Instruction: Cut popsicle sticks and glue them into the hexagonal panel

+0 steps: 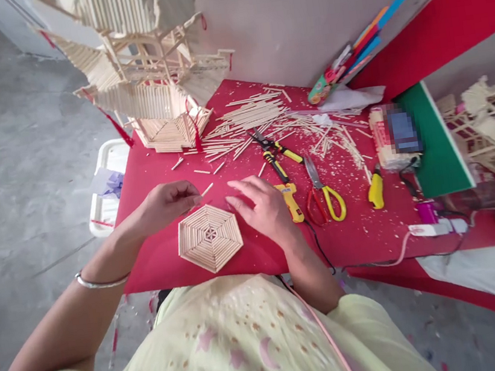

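My left hand (168, 203) is closed in a pinch on a short wooden stick (207, 189), whose free end points up and to the right. Just across from it, my right hand (259, 204) has its fingers apart and holds nothing that I can see. Between and below both hands, a flat hexagonal panel (210, 239) lies on the red table (252, 258); it is made of sticks laid in rings around a small star-like centre. A yellow glue gun (293, 202) lies beside my right hand.
A tall stick-built pagoda model (158, 100) stands at the back left. Loose sticks (251, 115) and scraps cover the table's back. Pliers (274, 160), red-and-yellow-handled scissors (321, 191) and a yellow-handled tool (375, 188) lie on the right, near a power strip (438, 227) with cords.
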Demonstrator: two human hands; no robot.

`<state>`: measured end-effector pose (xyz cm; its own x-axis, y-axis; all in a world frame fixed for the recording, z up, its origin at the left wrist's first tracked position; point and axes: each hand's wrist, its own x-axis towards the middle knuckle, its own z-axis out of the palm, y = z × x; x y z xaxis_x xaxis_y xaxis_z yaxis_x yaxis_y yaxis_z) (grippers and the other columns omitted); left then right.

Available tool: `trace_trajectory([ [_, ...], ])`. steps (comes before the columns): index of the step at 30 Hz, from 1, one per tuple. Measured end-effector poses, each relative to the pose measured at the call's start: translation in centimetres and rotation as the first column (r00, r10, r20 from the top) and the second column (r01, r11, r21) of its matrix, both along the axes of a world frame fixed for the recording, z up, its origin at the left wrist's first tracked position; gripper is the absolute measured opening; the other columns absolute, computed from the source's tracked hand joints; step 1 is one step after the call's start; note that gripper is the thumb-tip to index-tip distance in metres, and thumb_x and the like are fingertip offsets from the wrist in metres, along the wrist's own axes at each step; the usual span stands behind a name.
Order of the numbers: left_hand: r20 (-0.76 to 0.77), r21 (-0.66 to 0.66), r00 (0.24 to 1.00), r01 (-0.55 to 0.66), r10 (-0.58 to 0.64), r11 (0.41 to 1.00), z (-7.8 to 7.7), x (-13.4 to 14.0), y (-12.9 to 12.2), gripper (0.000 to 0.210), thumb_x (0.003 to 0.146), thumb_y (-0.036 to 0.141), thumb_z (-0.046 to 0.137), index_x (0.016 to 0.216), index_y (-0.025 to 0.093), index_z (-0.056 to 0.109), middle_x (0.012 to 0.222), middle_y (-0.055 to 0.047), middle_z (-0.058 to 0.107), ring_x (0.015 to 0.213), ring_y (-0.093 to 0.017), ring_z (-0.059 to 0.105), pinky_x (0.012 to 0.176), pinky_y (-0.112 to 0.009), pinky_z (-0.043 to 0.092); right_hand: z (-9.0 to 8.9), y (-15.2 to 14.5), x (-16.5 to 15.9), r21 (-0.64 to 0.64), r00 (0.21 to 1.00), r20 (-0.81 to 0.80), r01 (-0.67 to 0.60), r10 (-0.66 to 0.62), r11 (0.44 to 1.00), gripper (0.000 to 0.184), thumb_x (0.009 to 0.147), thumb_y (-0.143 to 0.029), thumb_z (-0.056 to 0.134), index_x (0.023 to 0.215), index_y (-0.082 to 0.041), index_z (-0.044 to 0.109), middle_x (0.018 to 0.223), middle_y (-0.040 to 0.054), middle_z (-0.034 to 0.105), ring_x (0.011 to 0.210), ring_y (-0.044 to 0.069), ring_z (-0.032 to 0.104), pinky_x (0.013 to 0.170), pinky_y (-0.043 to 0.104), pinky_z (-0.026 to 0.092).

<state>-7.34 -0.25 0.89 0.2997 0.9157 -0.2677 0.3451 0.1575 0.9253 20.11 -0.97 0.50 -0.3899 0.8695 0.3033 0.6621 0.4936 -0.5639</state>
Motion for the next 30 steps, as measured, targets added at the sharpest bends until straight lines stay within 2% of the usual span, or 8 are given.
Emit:
trace_trajectory([
  [2, 0.153, -0.058, 0.988, 0.009, 0.0, 0.998, 0.3, 1.6, 0.3, 0.028, 0.085, 0.044, 0.08, 0.086, 0.017, 0.071, 0.067, -0.001, 0.059, 0.054, -0.008, 0.045, 0.048, -0.02, 0.032, 0.7, 0.2, 4.2, -0.028, 0.969, 0.098, 0.23, -0.227, 0.973, 0.036, 0.107, -0.041, 0.054, 0.134, -0.025, 0.071, 0.121, 0.0096, 0.074, 0.102, 0.021, 0.071, 0.094, 0.033, 0.055],
  [4, 0.29, -0.099, 0.957, 0.006, 0.023, 0.995, 0.5, 3.3, 0.6, 0.032, 0.084, 0.042, 0.082, 0.101, 0.017, 0.072, 0.071, -0.002, 0.062, 0.053, -0.008, 0.043, 0.046, -0.02, 0.03, 0.6, 0.0, 8.9, -0.014, 0.803, 0.299, 0.545, -0.516, 0.839, 0.041, 0.106, -0.038, 0.053, 0.139, -0.022, 0.068, 0.122, 0.0137, 0.073, 0.105, 0.026, 0.071, 0.093, 0.038, 0.054],
  [7, 0.388, -0.107, 0.921, 0.023, 0.021, 0.994, 0.6, 5.6, 0.8, 0.05, 0.085, 0.04, 0.082, 0.128, 0.017, 0.069, 0.073, 0.0, 0.061, 0.052, -0.006, 0.039, 0.046, -0.02, 0.029, -0.4, -0.8, 14.5, -0.078, 0.558, 0.606, 0.751, -0.567, 0.656, 0.06, 0.101, -0.043, 0.058, 0.155, -0.017, 0.053, 0.126, 0.0203, 0.07, 0.112, 0.034, 0.07, 0.091, 0.043, 0.053],
  [11, 0.42, -0.12, 0.907, 0.011, 0.041, 0.993, 1.1, 7.9, 0.9, 0.043, 0.084, 0.04, 0.084, 0.117, 0.015, 0.072, 0.07, 0.003, 0.054, 0.053, -0.005, 0.036, 0.047, -0.019, 0.026, -1.7, -1.8, 16.7, -0.129, 0.542, 0.693, 0.742, -0.476, 0.658, 0.063, 0.097, -0.041, 0.061, 0.157, -0.022, 0.05, 0.13, 0.018, 0.067, 0.116, 0.032, 0.069, 0.092, 0.038, 0.052],
  [18, 0.458, -0.123, 0.877, -0.095, 0.142, 0.988, 2.3, 10.3, -0.1, 0.042, 0.079, 0.038, 0.088, 0.111, 0.016, 0.073, 0.076, 0.001, 0.058, 0.057, -0.005, 0.043, 0.047, -0.016, 0.03, -0.9, -1.1, 18.8, -0.168, 0.575, 0.665, 0.737, -0.476, 0.654, 0.078, 0.091, -0.038, 0.065, 0.162, -0.014, 0.043, 0.114, 0.0202, 0.076, 0.107, 0.036, 0.072, 0.088, 0.041, 0.053],
  [21, 0.51, -0.134, 0.843, -0.122, 0.174, 0.984, 2.4, 10.5, -0.2, 0.036, 0.078, 0.036, 0.089, 0.103, 0.015, 0.073, 0.071, 0.002, 0.058, 0.05, -0.004, 0.041, 0.043, -0.017, 0.026, -0.9, -1.9, 19.7, -0.112, 0.609, 0.512, 0.746, -0.605, 0.656, 0.074, 0.093, -0.046, 0.064, 0.159, -0.018, 0.048, 0.112, 0.0191, 0.076, 0.106, 0.037, 0.072, 0.088, 0.046, 0.054],
  [25, 0.575, -0.151, 0.794, -0.136, 0.199, 0.979, 2.5, 10.2, -0.1, 0.031, 0.077, 0.034, 0.089, 0.09, 0.015, 0.068, 0.074, -0.001, 0.066, 0.046, -0.004, 0.045, 0.04, -0.018, 0.026, -0.9, -3.9, 17.2, -0.125, 0.7, -0.037, 0.705, -0.714, 0.698, 0.078, 0.089, -0.062, 0.069, 0.151, -0.018, 0.053, 0.107, 0.0141, 0.074, 0.097, 0.031, 0.071, 0.087, 0.045, 0.056],
  [30, 0.595, -0.135, 0.766, -0.203, 0.243, 0.97, 3.1, 10.1, -0.3, 0.031, 0.079, 0.032, 0.088, 0.087, 0.014, 0.065, 0.081, -0.004, 0.074, 0.041, -0.002, 0.041, 0.037, -0.018, 0.02, 0.5, -5.0, 8.7, -0.401, 0.596, -0.657, 0.243, -0.462, 0.883, 0.054, 0.081, -0.056, 0.082, 0.122, -0.028, 0.063, 0.09, 0.0021, 0.072, 0.075, 0.02, 0.069, 0.068, 0.036, 0.061],
])
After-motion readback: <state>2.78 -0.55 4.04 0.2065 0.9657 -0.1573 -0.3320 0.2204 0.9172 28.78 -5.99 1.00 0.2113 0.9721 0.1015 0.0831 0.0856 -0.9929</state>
